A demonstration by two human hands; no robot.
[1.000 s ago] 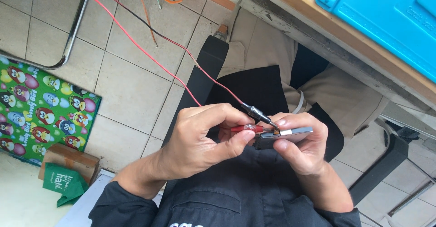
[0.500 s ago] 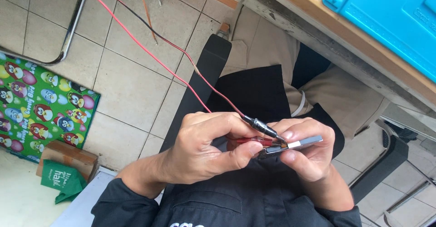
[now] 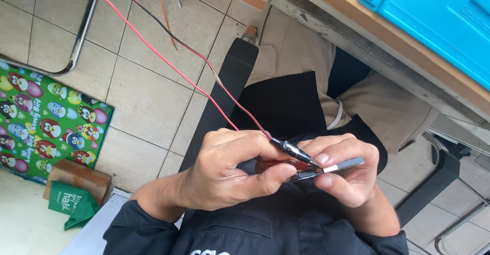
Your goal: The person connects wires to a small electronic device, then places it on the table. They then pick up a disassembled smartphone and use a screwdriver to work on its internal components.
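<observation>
Head view: left hand (image 3: pixel 229 176) grips black probe (image 3: pixel 296 152); right hand (image 3: pixel 347 176) pinches flat grey cell (image 3: pixel 339 166).

2 hands (image 3: pixel 224 176), 2 clip leads (image 3: pixel 293 150) (1 red, 1 black), 1 flat cell (image 3: pixel 342 166), 1 blue mat (image 3: pixel 439 15).

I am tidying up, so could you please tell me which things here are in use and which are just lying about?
In use:
left hand
right hand
black clip
red wire
flat grey strip

Lying about:
blue mat
cartoon-print sheet
cardboard box
</observation>
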